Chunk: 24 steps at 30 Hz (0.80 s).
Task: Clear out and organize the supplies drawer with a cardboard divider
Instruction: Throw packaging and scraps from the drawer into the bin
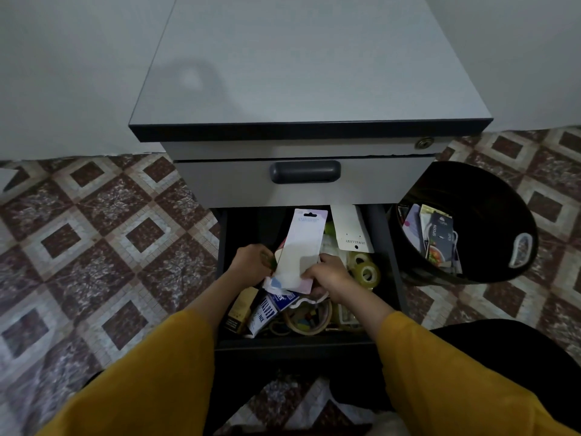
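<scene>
Supplies drawer, dark grey, pulled out below pale grey metal cabinet, crammed with clutter. Right hand pinches lower edge of long white card sleeve, raised over drawer middle. Left hand curled at sleeve's left edge, grasp unclear.

Judgement: lift sleeve straight up, clear of yellowish tape rolls, then across to round black bin on right.

Readable: sleeve top "STAR…", rest blurred; white hang card "JEWELLERY"; dark pack in bin "SPOON".
</scene>
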{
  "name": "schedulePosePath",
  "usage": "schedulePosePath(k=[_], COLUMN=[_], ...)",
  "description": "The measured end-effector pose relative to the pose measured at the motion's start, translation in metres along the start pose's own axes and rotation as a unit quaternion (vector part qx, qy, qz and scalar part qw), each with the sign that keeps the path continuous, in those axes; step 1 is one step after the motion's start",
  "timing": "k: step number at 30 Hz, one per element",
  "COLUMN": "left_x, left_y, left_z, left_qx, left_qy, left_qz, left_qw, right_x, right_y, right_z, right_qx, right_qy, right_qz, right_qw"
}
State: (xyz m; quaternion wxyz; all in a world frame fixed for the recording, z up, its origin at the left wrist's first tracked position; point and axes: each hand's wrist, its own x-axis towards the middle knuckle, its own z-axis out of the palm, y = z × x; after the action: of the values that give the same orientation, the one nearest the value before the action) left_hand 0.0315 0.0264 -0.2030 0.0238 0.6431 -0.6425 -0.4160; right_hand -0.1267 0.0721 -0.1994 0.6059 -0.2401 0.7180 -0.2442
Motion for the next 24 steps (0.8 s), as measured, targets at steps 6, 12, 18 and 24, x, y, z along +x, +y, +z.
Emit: schedulePosePath(k=[6, 12, 18, 24], left_x=[-0.002, -0.015, -0.018, -0.023], left_y=[-0.013, -0.017, -0.014, -0.009], left_z=[-0.009, 0.001, -0.006, 0.004], left_qx=[0.24, 0.296, 0.171, 0.057], left_qy=[-0.018, -0.151, -0.065, -0.132], left_qz=[-0.018, -0.079, -0.097, -0.11], left_qw=[0.971, 0.94, 0.978, 0.983], right_x=[-0.003, -0.011, -0.021, -0.03], right_y=[0.003, 0.004, 0.003, 0.005], right_z=[0.003, 0.0, -0.005, 0.001], right_qx=[-0.017, -0.036, -0.035, -0.068], right_qy=[-0.009, -0.019, -0.057, -0.095], right_qz=[-0.003, -0.002, 0.008, 0.03], right_qw=[1.0, 0.999, 0.998, 0.993])
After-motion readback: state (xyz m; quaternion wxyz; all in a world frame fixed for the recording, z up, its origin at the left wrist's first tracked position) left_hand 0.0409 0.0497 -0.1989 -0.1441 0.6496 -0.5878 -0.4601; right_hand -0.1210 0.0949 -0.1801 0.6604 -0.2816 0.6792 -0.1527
